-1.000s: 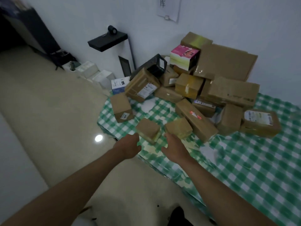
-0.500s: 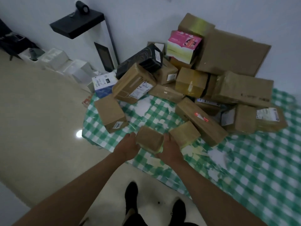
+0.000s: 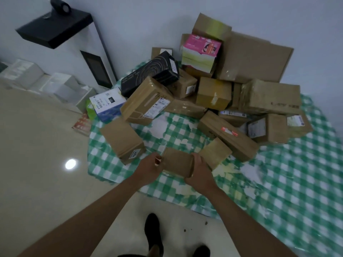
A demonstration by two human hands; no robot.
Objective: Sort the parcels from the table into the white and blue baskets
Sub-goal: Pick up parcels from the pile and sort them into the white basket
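Both hands, left [image 3: 148,168] and right [image 3: 201,171], now closed in, clasping small brown parcel [image 3: 177,162] between them.

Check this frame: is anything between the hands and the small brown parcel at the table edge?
Nothing visible. The left hand and right hand already grip the small brown parcel from either side. Neither basket is in view, so the onward path cannot be judged.

Parcel labels [image 3: 161,105] too blurry, illegible

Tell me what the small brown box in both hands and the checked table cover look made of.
Small brown box: matte corrugated cardboard, judging by its dull brown faces and folded edges. Green-and-white checked table cover: probably thin plastic sheet; it shines slightly, and its print has flaked off in white patches.
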